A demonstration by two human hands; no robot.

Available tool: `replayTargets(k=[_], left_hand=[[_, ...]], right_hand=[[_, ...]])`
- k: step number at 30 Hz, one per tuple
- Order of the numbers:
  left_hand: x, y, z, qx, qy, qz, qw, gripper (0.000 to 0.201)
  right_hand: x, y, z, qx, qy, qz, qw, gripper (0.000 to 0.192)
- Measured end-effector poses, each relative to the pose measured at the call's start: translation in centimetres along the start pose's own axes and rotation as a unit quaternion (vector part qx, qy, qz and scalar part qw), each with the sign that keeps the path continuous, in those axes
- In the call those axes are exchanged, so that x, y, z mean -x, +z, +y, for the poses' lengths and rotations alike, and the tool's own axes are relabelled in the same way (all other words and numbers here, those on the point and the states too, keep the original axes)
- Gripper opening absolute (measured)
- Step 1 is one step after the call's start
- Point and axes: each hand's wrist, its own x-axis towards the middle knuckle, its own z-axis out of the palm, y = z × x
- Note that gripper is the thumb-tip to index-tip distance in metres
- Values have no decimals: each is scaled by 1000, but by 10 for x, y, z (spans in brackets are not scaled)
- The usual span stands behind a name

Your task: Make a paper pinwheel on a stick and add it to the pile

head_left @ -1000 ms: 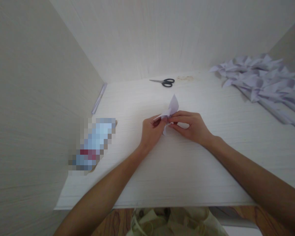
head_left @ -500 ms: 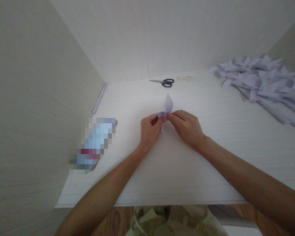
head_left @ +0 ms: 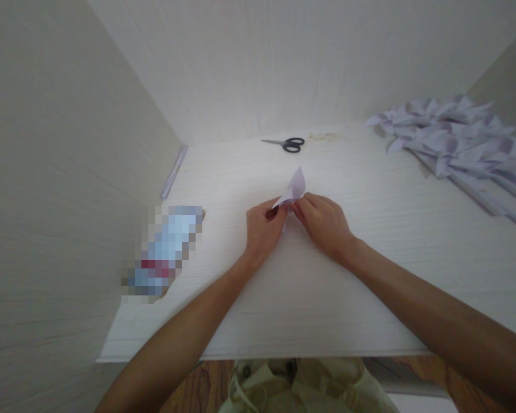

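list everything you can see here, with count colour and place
folded paper: 1, pale lilac, mid table, pinched by both hands
scissors: 1, black handles, far edge of table by back wall
paper pile: many folded pieces, pale lilac, far right of table
strip: 1, pale lilac, along left wall
blurred object: 1, blue and red, left of table
table: 1, white
left hand: 1, on folded paper
right hand: 1, on folded paper
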Motion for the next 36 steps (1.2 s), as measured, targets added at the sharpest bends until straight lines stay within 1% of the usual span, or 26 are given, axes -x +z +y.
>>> replayTargets(k=[5,8,13,17,20,23,26,29,33,36], left_hand=[[1,0,0,-20,0,-7,1000,23],[1,0,0,-17,-1,-9,1000,23],[1,-1,1,-18,-5,3,1000,24],[1,-1,-1,-11,-5,3,1000,21],[1,-1,-2,-7,-7,5,1000,20],[0,-1,-1,-10,-5,20,1000,20],[0,-2,0,-11,-7,33,999,20],[0,-2,0,-4,-10,32,999,20],[0,-2,0,-6,-5,11,1000,22],[0,-2,0,-10,-6,-6,1000,23]], right_hand=[[-2,0,-1,-3,17,-36,999,27],[-2,0,0,-19,32,-41,998,29],[-2,0,4,-74,58,-15,996,33],[0,2,6,-128,72,30,989,25],[1,3,6,-161,55,31,985,21],[1,4,5,-174,33,26,984,21],[2,3,4,-163,23,26,986,25],[1,1,3,-128,23,12,991,23],[1,-1,2,-77,29,-11,997,21],[0,-1,2,-44,29,-14,999,21]])
